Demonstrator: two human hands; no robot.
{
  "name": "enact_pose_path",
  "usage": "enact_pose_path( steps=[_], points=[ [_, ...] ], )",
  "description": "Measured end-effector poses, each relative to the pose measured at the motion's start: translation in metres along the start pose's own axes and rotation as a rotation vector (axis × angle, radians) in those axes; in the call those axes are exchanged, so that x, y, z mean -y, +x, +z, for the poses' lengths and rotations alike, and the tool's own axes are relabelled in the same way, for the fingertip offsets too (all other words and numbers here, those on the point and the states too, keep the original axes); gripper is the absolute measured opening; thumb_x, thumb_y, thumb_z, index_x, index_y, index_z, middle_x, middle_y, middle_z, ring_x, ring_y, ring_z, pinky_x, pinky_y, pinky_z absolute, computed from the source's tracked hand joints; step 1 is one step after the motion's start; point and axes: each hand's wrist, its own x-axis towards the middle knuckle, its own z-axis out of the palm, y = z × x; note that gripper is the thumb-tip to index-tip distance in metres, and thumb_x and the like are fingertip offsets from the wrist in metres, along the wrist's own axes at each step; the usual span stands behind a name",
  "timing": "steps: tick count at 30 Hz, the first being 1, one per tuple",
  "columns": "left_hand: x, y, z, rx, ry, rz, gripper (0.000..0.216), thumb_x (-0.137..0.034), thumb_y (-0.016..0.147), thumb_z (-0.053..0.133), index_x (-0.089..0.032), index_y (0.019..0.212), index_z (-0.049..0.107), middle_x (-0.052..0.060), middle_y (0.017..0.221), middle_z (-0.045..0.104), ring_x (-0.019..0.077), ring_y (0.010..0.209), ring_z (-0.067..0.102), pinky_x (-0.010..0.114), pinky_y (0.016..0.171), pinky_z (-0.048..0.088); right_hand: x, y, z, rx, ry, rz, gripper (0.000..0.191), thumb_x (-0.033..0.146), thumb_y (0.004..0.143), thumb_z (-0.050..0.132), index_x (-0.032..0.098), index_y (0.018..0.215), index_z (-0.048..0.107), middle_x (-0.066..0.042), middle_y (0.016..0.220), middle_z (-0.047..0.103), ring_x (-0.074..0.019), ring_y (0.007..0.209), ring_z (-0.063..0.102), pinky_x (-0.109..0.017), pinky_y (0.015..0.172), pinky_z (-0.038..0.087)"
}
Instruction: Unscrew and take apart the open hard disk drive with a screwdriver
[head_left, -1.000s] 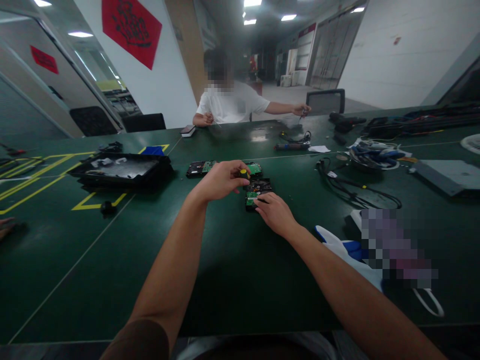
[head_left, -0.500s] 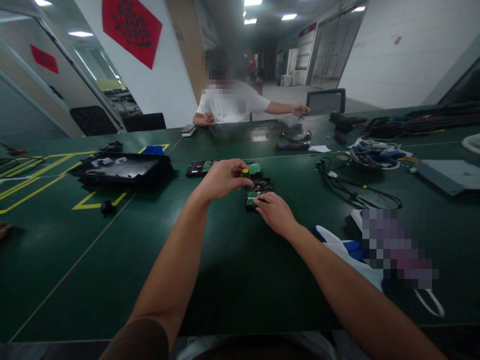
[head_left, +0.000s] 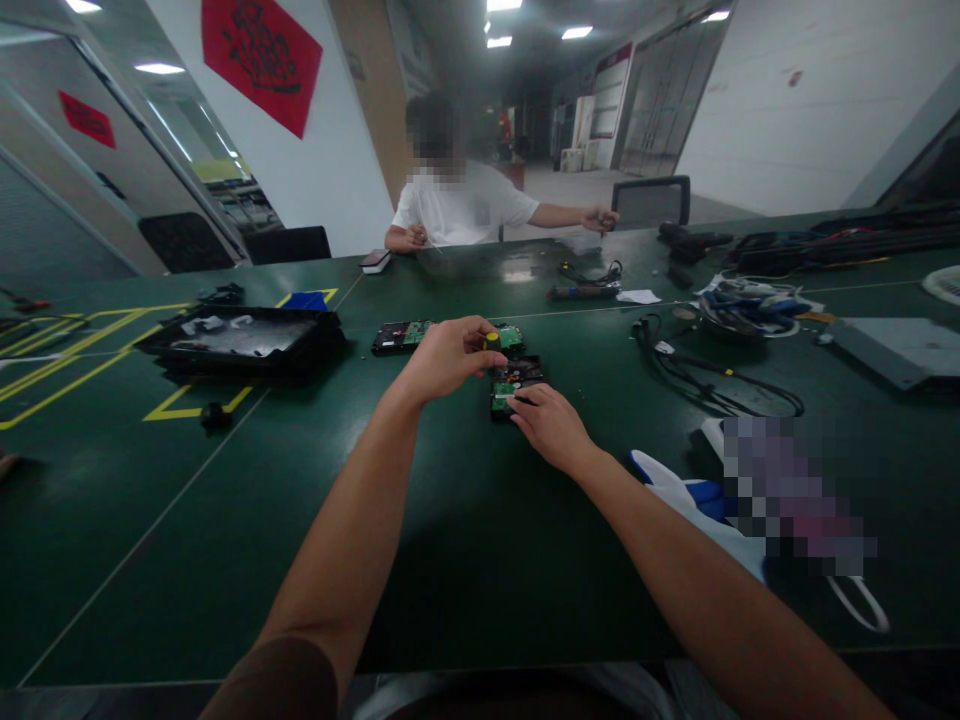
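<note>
Between the closed fingers of my left hand (head_left: 448, 360) is a screwdriver (head_left: 492, 343) with a dark handle and a yellow cap. It stands over a hard drive (head_left: 529, 371) whose black casing and green circuit board face up; where its tip meets the drive is too small to make out. My right hand (head_left: 553, 424) grips the drive's near right side with bent fingers. Just beyond, partly behind my left hand, lie another hard drive (head_left: 391, 338) on the left and a green circuit board (head_left: 512, 338) on the right.
A black tray (head_left: 247, 340) stands left, near a small black object (head_left: 216, 415). Cables (head_left: 697, 375), a bundle of wires (head_left: 750, 305) and a grey metal box (head_left: 892, 350) lie right. Nearer are a white-and-blue glove (head_left: 697, 510) and a blurred item. Across the table sits a person (head_left: 465, 205).
The screwdriver's yellow cap has turned slightly and shows a little differently between my left fingers. My right hand and the hard drive have stayed in place.
</note>
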Motion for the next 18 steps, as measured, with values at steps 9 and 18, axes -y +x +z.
enact_pose_path(
  steps=[9,18],
  points=[
    [0.0022,0.0015,0.0017,0.034,-0.063,-0.019,0.031,-0.026,0.082,0.073,-0.017,0.111,0.067,0.008,0.102,0.072,0.0198,0.089,0.070,0.030,0.067,0.063,-0.0004,-0.0007,0.0009,-0.019,-0.020,-0.021,0.031,0.025,0.101,0.054,0.018,0.126,0.071,-0.013,0.129,0.067,-0.0266,0.116,0.057,-0.045,0.103,0.048],
    [0.0095,0.0054,0.0081,0.041,-0.152,0.012,0.029,-0.023,0.082,0.073,-0.017,0.109,0.065,0.006,0.101,0.071,0.0175,0.089,0.070,0.032,0.076,0.062,-0.0011,-0.0006,0.0011,-0.022,-0.025,-0.037,0.031,0.026,0.101,0.054,0.017,0.125,0.071,-0.014,0.129,0.067,-0.0269,0.117,0.057,-0.045,0.104,0.048]
  ],
)
